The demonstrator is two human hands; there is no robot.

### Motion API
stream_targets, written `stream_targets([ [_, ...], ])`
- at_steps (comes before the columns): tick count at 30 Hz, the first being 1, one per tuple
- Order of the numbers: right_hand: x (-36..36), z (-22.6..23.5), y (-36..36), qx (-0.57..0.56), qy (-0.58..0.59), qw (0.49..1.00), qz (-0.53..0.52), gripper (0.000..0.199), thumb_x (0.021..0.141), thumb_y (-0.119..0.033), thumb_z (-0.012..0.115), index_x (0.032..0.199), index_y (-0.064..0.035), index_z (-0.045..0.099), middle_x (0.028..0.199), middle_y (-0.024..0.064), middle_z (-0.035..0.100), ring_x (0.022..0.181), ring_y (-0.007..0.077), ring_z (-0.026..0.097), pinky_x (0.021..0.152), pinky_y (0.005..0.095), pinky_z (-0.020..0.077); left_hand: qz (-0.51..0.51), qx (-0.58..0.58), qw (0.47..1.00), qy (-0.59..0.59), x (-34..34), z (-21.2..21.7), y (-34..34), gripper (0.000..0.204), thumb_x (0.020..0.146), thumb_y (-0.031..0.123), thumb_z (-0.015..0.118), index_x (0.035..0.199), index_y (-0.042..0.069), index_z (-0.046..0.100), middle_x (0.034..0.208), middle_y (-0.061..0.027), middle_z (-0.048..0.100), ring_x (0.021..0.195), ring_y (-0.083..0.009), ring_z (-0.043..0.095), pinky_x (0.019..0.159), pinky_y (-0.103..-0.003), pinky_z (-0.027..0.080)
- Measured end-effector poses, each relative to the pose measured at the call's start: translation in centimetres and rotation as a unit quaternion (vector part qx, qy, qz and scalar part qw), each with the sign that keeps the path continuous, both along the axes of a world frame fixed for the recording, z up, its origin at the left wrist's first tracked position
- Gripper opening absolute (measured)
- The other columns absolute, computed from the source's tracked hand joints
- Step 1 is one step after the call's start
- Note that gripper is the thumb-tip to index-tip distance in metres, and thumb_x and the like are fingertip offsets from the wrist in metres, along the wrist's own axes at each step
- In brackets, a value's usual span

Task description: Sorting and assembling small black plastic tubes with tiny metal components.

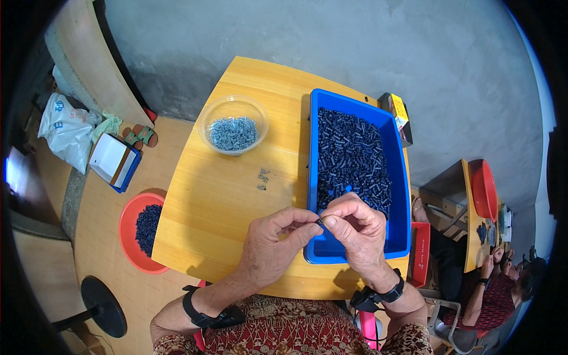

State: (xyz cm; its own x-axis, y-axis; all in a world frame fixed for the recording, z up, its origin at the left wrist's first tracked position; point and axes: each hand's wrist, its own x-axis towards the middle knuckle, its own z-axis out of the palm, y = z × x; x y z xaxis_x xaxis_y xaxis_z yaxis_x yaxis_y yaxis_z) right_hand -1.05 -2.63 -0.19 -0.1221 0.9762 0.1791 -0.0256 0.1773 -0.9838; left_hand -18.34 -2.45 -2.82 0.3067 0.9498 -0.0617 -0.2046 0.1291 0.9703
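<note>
My left hand and my right hand meet over the near left edge of a blue tray. Thumb and forefinger of each are pinched together around a small dark piece, mostly hidden by the fingertips. The tray holds a heap of short dark cylindrical parts. To the left of it, a few small metal pieces lie on the yellow wooden table. Farther back stands a clear round tub of many small silvery metal parts.
A red basin of dark parts sits on the floor at left, near a black round base. Behind the tray is a yellow and black box. At far right another person works at a second table.
</note>
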Motion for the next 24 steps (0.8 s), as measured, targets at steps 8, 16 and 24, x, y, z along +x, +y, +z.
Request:
stream_targets([
  [8, -0.1, -0.7, -0.2, 0.051, -0.049, 0.997, -0.015, 0.007, 0.089, 0.000, 0.070, 0.096, 0.0003, 0.068, 0.094, 0.0074, 0.064, 0.084, 0.0115, 0.061, 0.071, 0.0236, 0.0501, 0.020, -0.012, 0.999, -0.025, 0.2, 0.2, 0.1, 0.016, 0.093, 0.009, 0.068, 0.106, -0.001, 0.068, 0.086, -0.0042, 0.071, 0.078, -0.0069, 0.064, 0.068, -0.023, 0.053],
  [16, 0.0, -1.6, 0.1, -0.024, 0.105, 0.994, -0.002, 0.007, 0.093, 0.000, 0.066, 0.100, 0.0005, 0.067, 0.095, 0.0073, 0.064, 0.083, 0.0122, 0.063, 0.072, 0.0238, 0.0511, 0.015, 0.007, 1.000, -0.018, 0.5, -0.5, 0.1, 0.017, 0.092, 0.010, 0.069, 0.106, -0.001, 0.068, 0.086, -0.0046, 0.071, 0.078, -0.0075, 0.064, 0.068, -0.024, 0.053],
  [24, -0.4, -1.3, 0.0, -0.061, 0.086, 0.994, -0.029, 0.004, 0.090, -0.003, 0.069, 0.093, -0.0004, 0.067, 0.090, 0.0053, 0.063, 0.080, 0.0109, 0.057, 0.073, 0.0244, 0.0465, 0.029, 0.003, 1.000, -0.005, 0.5, -0.4, 0.1, 0.016, 0.091, 0.010, 0.070, 0.103, -0.001, 0.069, 0.084, -0.0042, 0.071, 0.076, -0.0073, 0.064, 0.067, -0.023, 0.053],
])
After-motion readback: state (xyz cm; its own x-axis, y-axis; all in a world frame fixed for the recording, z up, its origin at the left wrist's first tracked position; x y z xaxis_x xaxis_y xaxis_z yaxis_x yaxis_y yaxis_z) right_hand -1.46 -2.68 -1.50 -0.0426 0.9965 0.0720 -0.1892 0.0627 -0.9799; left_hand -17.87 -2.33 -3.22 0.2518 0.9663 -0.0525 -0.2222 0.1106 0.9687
